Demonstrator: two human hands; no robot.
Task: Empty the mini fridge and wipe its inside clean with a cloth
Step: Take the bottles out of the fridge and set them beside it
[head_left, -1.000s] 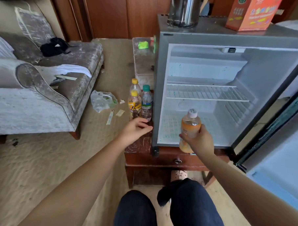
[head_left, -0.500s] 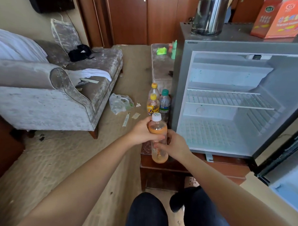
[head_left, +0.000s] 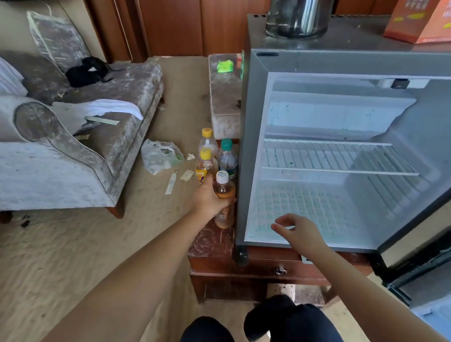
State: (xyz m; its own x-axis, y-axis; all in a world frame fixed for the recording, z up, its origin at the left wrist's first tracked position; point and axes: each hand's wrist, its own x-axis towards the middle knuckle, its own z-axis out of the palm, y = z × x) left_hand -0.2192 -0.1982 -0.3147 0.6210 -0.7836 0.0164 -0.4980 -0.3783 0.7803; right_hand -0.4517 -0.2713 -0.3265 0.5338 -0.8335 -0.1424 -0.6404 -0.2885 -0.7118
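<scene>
The mini fridge point(head_left: 251, 146) stands open on a low wooden cabinet point(head_left: 256, 265), with nothing inside but a wire shelf point(head_left: 331, 156). My left hand point(head_left: 209, 197) grips an orange drink bottle with a white cap point(head_left: 223, 189) on the cabinet top, just left of the fridge. Behind it stand two yellow-capped bottles point(head_left: 207, 154) and a green-capped bottle point(head_left: 227, 158). My right hand point(head_left: 298, 231) hovers in front of the fridge's lower opening, fingers loosely curled, holding nothing. No cloth is visible near the hands.
A grey armchair point(head_left: 65, 143) fills the left, with a white plastic bag point(head_left: 159, 156) and paper scraps on the carpet beside it. A padded stool point(head_left: 224, 90) sits behind the bottles. A steel kettle point(head_left: 299, 13) and an orange box point(head_left: 427, 19) stand on the fridge. The fridge door point(head_left: 427, 259) hangs open at right.
My right hand carried the orange bottle out of the fridge and passed it to my left hand. The left hand moved it down beside the other bottles; the right hand let go and moved back.
</scene>
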